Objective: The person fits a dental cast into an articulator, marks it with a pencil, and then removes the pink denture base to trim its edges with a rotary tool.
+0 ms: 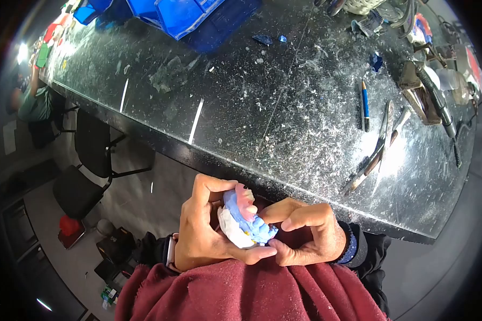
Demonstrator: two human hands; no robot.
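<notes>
A dental model [260, 231] of blue and white plaster sits between my hands, close to the table's front edge. Pink wax with a few pale teeth [245, 203] lines its upper side. My left hand [203, 230] is closed around the model, its thumb and fingers gripping the white base and the pink end. On the other side, my right hand [310, 230] holds the blue end, with thumb and bent fingers pressed at its edge. The model's underside is hidden by my fingers.
White dust and scraps cover the dark table [241, 107]. A blue pencil [365, 107], several slim tools [383, 144] and a corded handpiece [438, 99] lie at the right. Blue bins [166, 16] stand at the far side. A chair [93, 150] and another person [35, 101] are at left.
</notes>
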